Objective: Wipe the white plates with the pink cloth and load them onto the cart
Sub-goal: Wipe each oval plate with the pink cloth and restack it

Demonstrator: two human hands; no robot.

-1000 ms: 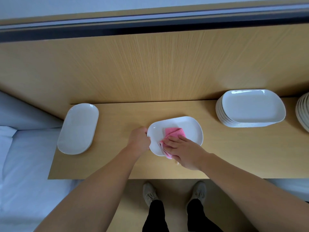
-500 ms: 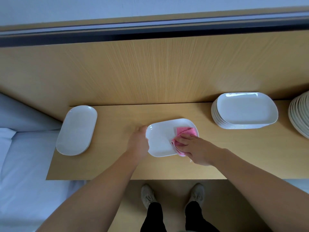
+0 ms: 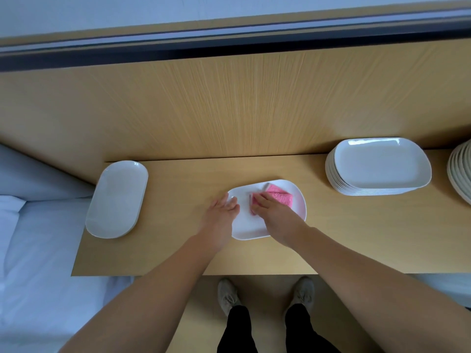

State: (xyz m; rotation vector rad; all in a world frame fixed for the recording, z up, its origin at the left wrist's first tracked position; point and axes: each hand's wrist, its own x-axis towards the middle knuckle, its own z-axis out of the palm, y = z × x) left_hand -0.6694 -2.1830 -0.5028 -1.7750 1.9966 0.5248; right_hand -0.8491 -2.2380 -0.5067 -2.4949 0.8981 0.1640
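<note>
We start at the right hand [image 3: 275, 217], which lies flat on the folded pink cloth [image 3: 279, 196], its fingers nearly straight and held together, pressing the cloth down rather than pinching it. The cloth sits on the far right part of a white, rounded-rectangle ceramic plate [image 3: 244, 226], and its far corner sticks out past the fingertips.

The left hand [image 3: 221, 212] is beside it, loosely spread, with its fingertips resting on the plate's left rim. We see nothing held in it. The two hands are close together but do not touch.

The plate lies flat on a light wooden table [image 3: 356, 230], near the middle of its top. To the left, well apart from it, we see long white oval plates [image 3: 117, 200] by the table's corner, seemingly a low stack. To the right stands a taller stack of white rounded-rectangle plates [image 3: 379, 166], and beyond it, cut by the frame edge, a stack of off-white round plates [image 3: 461, 171].

A wood-grain panel [image 3: 229, 110] rises behind the table. White bedding [image 3: 38, 250] lies on the left, and below the table edge we see two pale shoes [image 3: 226, 294] and dark trouser legs.
</note>
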